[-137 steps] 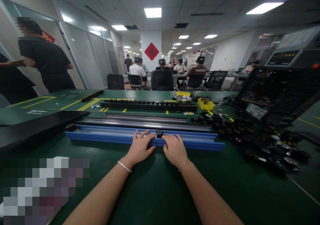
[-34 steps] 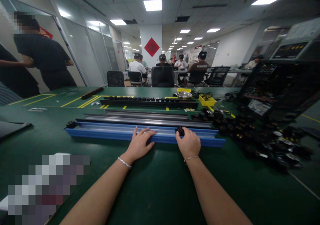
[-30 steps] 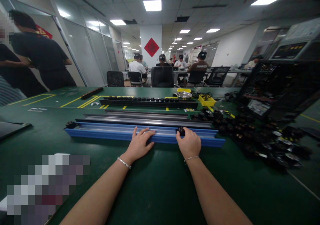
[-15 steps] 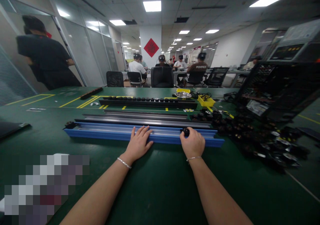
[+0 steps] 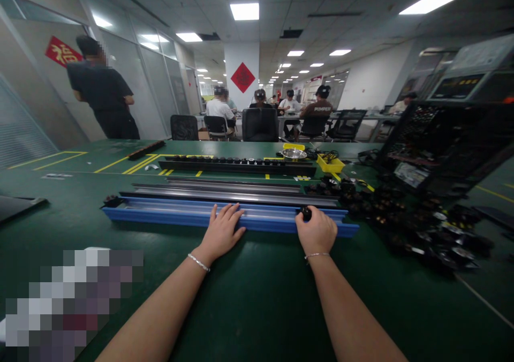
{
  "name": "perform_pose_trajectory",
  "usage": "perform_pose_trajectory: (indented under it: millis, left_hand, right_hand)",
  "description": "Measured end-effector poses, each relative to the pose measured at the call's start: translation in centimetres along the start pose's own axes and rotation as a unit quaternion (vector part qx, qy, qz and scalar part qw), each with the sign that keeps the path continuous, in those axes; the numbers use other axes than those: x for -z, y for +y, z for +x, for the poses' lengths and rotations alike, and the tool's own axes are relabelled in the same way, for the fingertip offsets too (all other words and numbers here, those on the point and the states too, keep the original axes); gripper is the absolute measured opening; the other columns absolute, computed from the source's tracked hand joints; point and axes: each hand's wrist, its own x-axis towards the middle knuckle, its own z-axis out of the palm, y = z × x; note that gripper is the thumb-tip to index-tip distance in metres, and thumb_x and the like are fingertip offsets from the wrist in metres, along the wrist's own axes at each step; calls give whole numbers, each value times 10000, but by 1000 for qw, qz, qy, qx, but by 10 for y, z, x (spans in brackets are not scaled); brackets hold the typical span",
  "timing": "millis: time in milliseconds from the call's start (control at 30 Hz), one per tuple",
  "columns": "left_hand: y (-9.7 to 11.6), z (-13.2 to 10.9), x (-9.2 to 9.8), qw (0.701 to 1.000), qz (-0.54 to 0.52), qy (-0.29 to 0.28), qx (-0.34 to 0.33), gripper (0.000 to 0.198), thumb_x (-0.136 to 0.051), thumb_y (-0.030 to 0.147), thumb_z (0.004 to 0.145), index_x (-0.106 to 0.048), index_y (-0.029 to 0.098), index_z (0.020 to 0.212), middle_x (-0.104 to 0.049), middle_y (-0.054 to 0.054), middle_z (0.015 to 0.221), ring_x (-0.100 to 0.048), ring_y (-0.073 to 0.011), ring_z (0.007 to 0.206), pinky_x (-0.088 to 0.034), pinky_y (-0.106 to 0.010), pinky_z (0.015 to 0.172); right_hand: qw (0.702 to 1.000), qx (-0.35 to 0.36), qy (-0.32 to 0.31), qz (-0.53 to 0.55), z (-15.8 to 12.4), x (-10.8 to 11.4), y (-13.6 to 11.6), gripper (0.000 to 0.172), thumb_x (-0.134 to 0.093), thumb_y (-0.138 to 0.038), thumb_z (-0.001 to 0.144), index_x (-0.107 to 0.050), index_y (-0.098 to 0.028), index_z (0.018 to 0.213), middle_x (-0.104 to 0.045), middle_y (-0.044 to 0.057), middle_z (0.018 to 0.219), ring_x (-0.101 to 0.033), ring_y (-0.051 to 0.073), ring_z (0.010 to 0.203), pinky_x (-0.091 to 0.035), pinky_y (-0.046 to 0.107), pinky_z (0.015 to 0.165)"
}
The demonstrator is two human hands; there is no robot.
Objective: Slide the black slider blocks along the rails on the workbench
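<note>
A long blue channel (image 5: 160, 216) lies across the green table (image 5: 257, 298), its trough facing up. My left hand (image 5: 223, 231) rests on the middle of the channel with its fingers spread, holding nothing. Near the channel's right end, my right hand (image 5: 317, 231) is closed on a small round black part (image 5: 306, 213), held between thumb and fingers at the trough. A small dark piece (image 5: 113, 200) sits at the channel's left end. Just behind lie black and silver rails (image 5: 233, 196).
Many black parts (image 5: 425, 223) are heaped at the right, before a dark rack (image 5: 421, 142). Farther back are a black rail with a row of parts (image 5: 236, 165), a yellow bin (image 5: 330, 164) and a metal dish (image 5: 294, 152). A person (image 5: 102, 89) stands at the left.
My right hand has moved a little to the right along the channel with the black part. My left hand has stayed in place. The standing person has shifted right.
</note>
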Motion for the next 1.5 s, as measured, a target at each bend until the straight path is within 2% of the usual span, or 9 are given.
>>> perform_pose_trajectory:
  millis: [467, 667, 867, 1500]
  left_hand:
    - [0, 0, 1, 1000, -7, 0, 4, 382, -457, 392, 850, -502, 276, 1211, -462, -52, 1382, -361, -261, 1298, -107, -564, 1105]
    - [0, 1, 0, 1000, -6, 1, 1, 372, -454, 394, 852, -510, 270, 1199, -465, -55, 1379, -369, -264, 1292, -118, -569, 1100]
    - [0, 0, 0, 1000, -8, 5, 3, 365, -471, 381, 843, -521, 278, 1189, -472, -53, 1373, -379, -263, 1285, -121, -563, 1102]
    - [0, 0, 2, 1000, -11, -2, 4, 361, -446, 393, 856, -513, 270, 1188, -462, -50, 1383, -369, -262, 1292, -107, -564, 1104]
  right_hand:
    - [999, -27, 28, -2, 4, 0, 13, 316, -461, -306, 738, -643, -156, 948, -651, 98, 822, -526, 222, 777, -303, 374, 825]
    - [997, -59, 48, -13, 5, -2, 18, 323, -469, -328, 727, -648, -175, 948, -655, 82, 832, -533, 227, 803, -266, 416, 907]
    - [996, -74, 45, -10, 8, -1, 25, 340, -465, -324, 721, -650, -167, 961, -665, 100, 889, -532, 232, 822, -258, 429, 924]
    - [991, -115, 68, -34, 16, 6, 40, 336, -481, -305, 713, -652, -166, 966, -661, 106, 878, -533, 246, 823, -293, 428, 878]
